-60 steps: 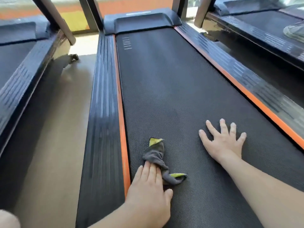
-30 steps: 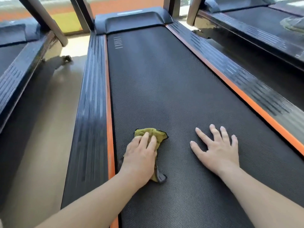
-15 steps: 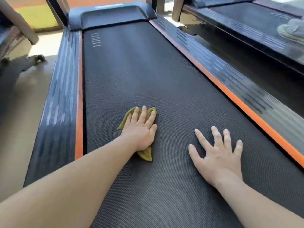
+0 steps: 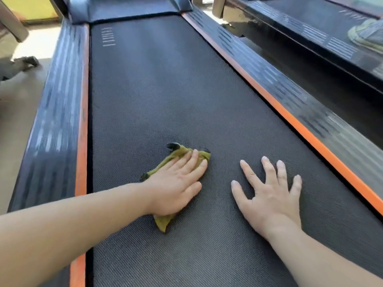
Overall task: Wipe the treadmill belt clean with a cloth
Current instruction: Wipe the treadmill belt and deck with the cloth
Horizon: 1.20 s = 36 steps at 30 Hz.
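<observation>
At your 9 o'clock runs the ribbed left side rail (image 4: 56, 112), blurred, with an orange strip along its inner edge. Your left hand (image 4: 176, 187) lies flat on the yellow-green cloth (image 4: 178, 154), fingers straight and together, pressing it onto the treadmill belt (image 4: 165, 90) near the belt's middle. Cloth corners poke out at the hand's 12 and 6 o'clock. At its 3 o'clock, close by but apart, your right hand (image 4: 269, 199) rests palm-down on bare belt, fingers spread. The right side rail (image 4: 310, 112) follows, then a neighbouring treadmill (image 4: 323, 21) at 2 o'clock.
</observation>
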Available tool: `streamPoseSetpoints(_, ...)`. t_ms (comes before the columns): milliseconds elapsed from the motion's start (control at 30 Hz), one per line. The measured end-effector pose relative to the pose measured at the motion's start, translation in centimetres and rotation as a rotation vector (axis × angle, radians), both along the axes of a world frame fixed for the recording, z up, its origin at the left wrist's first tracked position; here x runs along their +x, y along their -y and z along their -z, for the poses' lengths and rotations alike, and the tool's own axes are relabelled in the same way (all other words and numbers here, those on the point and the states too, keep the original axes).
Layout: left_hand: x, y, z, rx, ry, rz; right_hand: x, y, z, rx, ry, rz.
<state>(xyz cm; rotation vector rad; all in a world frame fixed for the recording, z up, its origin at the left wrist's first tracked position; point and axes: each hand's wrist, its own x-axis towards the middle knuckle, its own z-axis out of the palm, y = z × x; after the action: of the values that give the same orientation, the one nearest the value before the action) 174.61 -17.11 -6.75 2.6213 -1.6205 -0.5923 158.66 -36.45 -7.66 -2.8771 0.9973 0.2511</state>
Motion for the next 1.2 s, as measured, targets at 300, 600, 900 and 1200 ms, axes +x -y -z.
streamPoseSetpoints(300,2.3,-0.8,0.5,-0.002,0.140,-0.212,-0.2,-0.3,0.0,0.000,0.019,0.005)
streamPoseSetpoints(600,3.3,-1.2,0.0,0.012,0.096,0.006,-0.3,-0.3,0.1,-0.007,0.032,-0.004)
streamPoseSetpoints(900,-9.8,-3.6,-0.1,-0.112,0.072,0.151,-1.4,-0.8,0.6,-0.038,0.083,-0.027)
streamPoseSetpoints(1200,-6.2,-0.6,1.0,-0.122,0.107,-0.083,-5.4,-0.1,-0.7,0.024,0.350,-0.038)
